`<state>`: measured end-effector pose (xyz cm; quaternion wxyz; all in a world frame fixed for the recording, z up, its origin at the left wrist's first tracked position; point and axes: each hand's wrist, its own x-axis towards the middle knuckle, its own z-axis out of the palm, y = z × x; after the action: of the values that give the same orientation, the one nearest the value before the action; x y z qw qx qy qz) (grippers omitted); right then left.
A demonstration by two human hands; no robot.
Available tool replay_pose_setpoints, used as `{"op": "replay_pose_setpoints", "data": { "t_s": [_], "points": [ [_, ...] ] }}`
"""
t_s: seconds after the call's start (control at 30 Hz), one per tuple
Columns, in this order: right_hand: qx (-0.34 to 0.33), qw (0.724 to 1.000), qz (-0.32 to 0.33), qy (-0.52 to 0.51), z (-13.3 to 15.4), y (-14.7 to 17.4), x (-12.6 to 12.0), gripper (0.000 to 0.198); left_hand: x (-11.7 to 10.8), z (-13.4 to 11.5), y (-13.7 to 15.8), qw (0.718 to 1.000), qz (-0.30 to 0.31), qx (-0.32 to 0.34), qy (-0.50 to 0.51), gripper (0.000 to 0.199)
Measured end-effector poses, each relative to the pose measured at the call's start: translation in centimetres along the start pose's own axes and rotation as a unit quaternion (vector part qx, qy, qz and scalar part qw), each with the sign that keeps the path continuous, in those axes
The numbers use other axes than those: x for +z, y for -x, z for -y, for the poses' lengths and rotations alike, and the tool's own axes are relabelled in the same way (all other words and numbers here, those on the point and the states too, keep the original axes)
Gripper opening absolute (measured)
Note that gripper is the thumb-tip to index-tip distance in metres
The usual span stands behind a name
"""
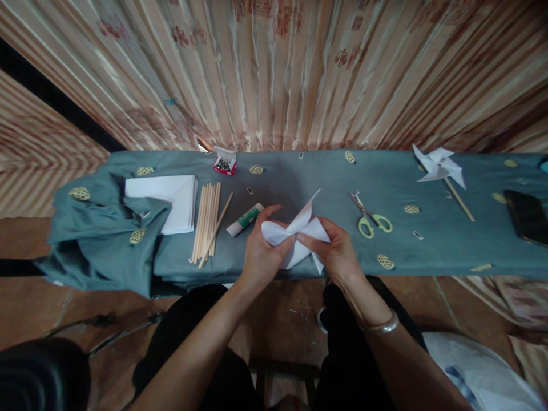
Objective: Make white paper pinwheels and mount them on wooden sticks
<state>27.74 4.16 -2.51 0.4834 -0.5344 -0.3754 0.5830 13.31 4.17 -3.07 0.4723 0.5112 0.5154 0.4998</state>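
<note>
Over the near edge of the cloth-covered table, a white paper pinwheel (314,231) is held between both hands, its blades curled in toward the middle. My left hand (265,245) grips its left side, thumb pressed near the centre. On the right side my right hand (336,248) is closed on the paper, thumb also at the centre. A green and white glue stick (245,220) lies just left of my left hand. Scissors with light green handles (370,220) rest to the right of my right hand.
Wooden sticks (206,222) lie left of the glue stick, beside a stack of white paper (185,205). A small open box of metal pins (225,162) stands at the back. A finished pinwheel on a stick (440,165) and a dark phone (526,214) lie at right.
</note>
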Motion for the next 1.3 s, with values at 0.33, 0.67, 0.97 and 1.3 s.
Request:
{"op": "replay_pose_setpoints", "data": {
  "t_s": [0.33, 0.67, 0.97, 1.3],
  "points": [
    [-0.033, 0.997, 0.002, 0.073, 0.57, -0.03, -0.18, 0.041, 0.0, -0.1, -0.42, 0.996, -0.025, -0.066, 0.06, 0.062],
    [-0.053, 0.994, -0.016, 0.093, 0.46, 0.07, -0.3, 0.041, 0.07, 0.06, -0.55, 0.997, -0.033, -0.06, 0.047, 0.062],
    [-0.06, 0.994, -0.012, 0.095, 0.23, 0.05, -0.29, 0.041, -0.04, 0.28, -0.44, 0.999, -0.024, -0.035, 0.028, 0.06],
    [-0.046, 0.996, -0.025, 0.073, 0.32, 0.12, -0.02, 0.041, -0.09, 0.03, -0.24, 0.999, -0.03, -0.021, 0.015, 0.059]
  ]
}}
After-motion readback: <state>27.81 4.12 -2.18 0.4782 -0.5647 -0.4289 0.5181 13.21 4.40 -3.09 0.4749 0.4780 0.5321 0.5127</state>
